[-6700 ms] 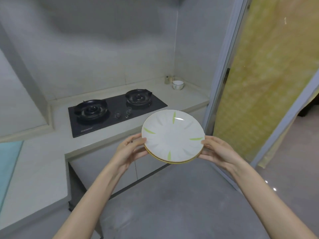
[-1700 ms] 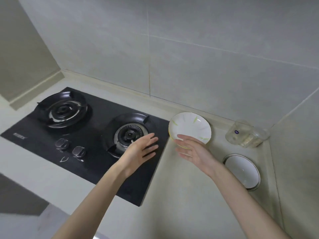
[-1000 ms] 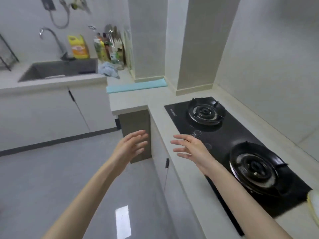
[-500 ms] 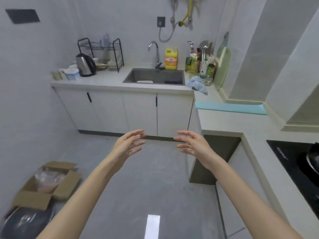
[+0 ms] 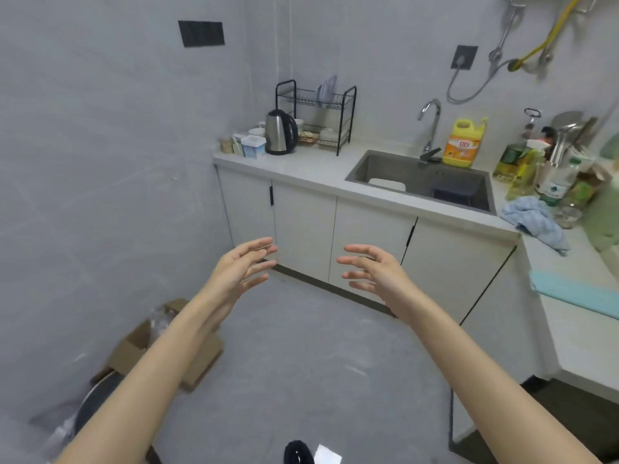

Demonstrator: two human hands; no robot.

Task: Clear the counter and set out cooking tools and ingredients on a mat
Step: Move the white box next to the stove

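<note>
Both my hands are raised in front of me over the grey floor, palms facing each other. My left hand [image 5: 243, 267] has its fingers spread and holds nothing. My right hand [image 5: 373, 269] is likewise empty with loose fingers. A light blue mat [image 5: 569, 289] lies on the counter at the right edge. Along the far counter [image 5: 318, 165] stand a steel kettle [image 5: 280, 132], a black dish rack [image 5: 318, 112] and small containers [image 5: 246, 145]. Right of the sink [image 5: 422, 177] are a yellow detergent jug [image 5: 464, 144], several bottles [image 5: 536, 169] and a blue cloth [image 5: 532, 219].
White cabinet doors [image 5: 368, 242] run under the counter ahead. An open cardboard box [image 5: 147, 343] and a dark round pan [image 5: 97, 406] lie on the floor at lower left, beside the left wall. A dark gap under the right counter [image 5: 552, 410] sits at lower right.
The two plates I carried went down beside the stove. Since then my view has swung left from the stove to the sink counter, both hands staying empty and raised.
</note>
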